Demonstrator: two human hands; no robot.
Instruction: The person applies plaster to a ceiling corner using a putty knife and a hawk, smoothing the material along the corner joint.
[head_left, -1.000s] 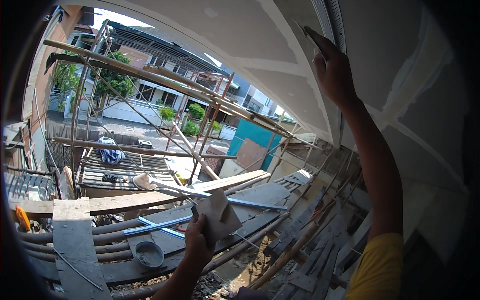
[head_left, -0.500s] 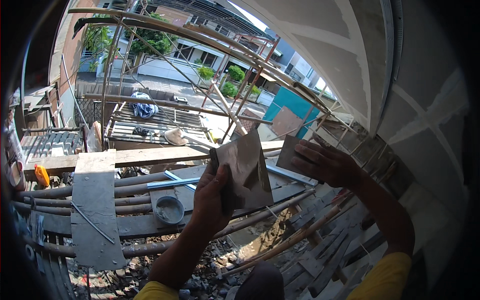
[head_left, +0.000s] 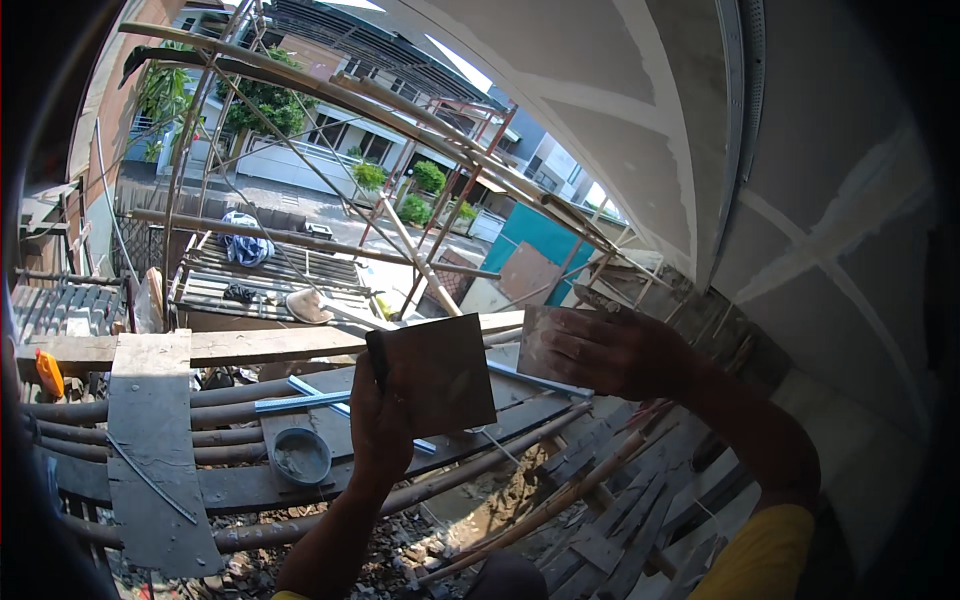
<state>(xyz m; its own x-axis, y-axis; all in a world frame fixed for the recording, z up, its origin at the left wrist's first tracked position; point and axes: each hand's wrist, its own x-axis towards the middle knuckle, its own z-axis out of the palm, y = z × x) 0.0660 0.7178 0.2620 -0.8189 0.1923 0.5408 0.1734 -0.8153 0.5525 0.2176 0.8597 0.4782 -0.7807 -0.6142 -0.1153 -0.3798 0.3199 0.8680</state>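
My left hand (head_left: 380,430) is closed on a broad, square filling knife (head_left: 445,375). Its flat metal blade is tilted up, and a dark strip runs along its left edge. To the right, my right hand (head_left: 625,352) grips a second flat scraper blade (head_left: 536,340), fingers laid across its face. A narrow gap separates the two blades, and both are held above the planks. Whether compound sits on either blade is hard to make out. Below and left of the left hand, a round grey bucket (head_left: 300,458) with pale material inside rests on the boards.
Light metal channels (head_left: 312,401) lie crossed beside the bucket. A wide plank (head_left: 150,440) bridges bamboo poles (head_left: 270,535) above rubble. An orange container (head_left: 49,372) stands far left. Scaffold poles (head_left: 420,260) cross ahead, and jointed boarding (head_left: 800,250) slopes along the right.
The left blade has turned more squarely toward me and sits lower, with its bright reflection gone. Both hands keep their hold. The whole scene has shifted left in view.
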